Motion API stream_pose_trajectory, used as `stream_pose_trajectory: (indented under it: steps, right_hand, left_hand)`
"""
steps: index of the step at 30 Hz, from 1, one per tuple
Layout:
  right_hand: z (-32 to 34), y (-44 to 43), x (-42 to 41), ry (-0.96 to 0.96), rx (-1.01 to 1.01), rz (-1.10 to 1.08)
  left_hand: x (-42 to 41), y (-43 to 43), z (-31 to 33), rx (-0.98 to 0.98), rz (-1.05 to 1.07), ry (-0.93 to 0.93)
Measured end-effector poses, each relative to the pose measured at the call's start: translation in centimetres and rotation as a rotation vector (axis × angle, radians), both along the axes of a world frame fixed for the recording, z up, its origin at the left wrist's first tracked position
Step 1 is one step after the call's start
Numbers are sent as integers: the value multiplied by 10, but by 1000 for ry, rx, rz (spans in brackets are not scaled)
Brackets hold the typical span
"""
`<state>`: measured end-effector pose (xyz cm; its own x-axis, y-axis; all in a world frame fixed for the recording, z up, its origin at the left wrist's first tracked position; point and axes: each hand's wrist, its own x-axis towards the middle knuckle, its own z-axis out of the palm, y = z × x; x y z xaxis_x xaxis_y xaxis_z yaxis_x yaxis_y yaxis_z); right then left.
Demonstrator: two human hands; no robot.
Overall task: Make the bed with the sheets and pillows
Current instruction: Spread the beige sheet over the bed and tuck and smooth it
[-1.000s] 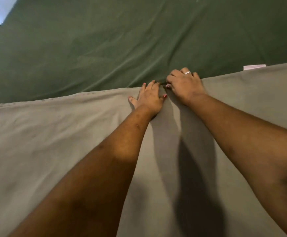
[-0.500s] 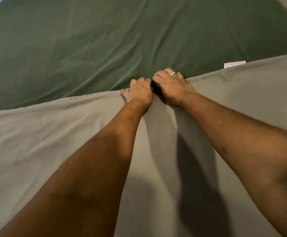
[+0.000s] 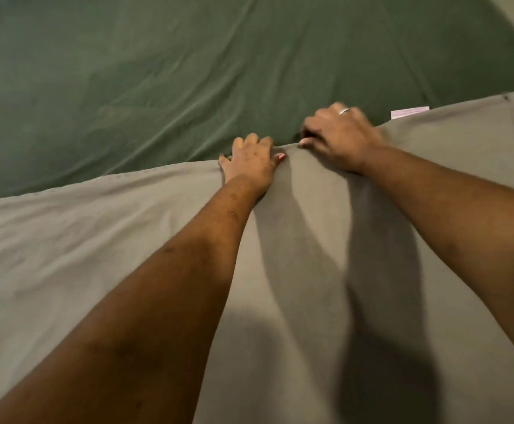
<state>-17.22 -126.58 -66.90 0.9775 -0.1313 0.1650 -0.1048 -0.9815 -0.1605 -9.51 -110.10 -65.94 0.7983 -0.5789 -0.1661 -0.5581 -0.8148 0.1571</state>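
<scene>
I look down my two bare forearms, stretched out across a bed. A grey sheet [image 3: 96, 255] covers the near half of the view, from the bottom edge up to a hem that runs slantwise, lower on the left and higher on the right. Beyond that hem lies a dark green sheet [image 3: 219, 71], creased and spread over the mattress, filling the far half.

My left grip [image 3: 251, 160] sits right on the hem of the grey sheet, a little left of centre. Its fingers curl over the far edge of the cloth and the thumb, with a red nail, lies on top, so the hem is held between them. My right grip [image 3: 341, 136] is just beside it, slightly farther up the slant, with a small gap between the two. Its knuckles face up, its fingers are bent down and inward, and the thumb tip meets the hem, pinching the cloth. A silver ring [image 3: 344, 111] shows on one finger.

The grey sheet rises in a low ridge between the two grips and falls toward me from there, with my arms casting dark shadows on it. To the right of my right grip, a small white tag [image 3: 410, 112] pokes out from the hem onto the green sheet.
</scene>
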Motion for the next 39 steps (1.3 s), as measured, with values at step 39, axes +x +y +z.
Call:
stream_pose_trajectory:
  steps: [39]
  right_hand:
    - [27, -51, -418, 88, 127, -930]
  left_hand:
    - [-421, -178, 65, 13, -125, 392]
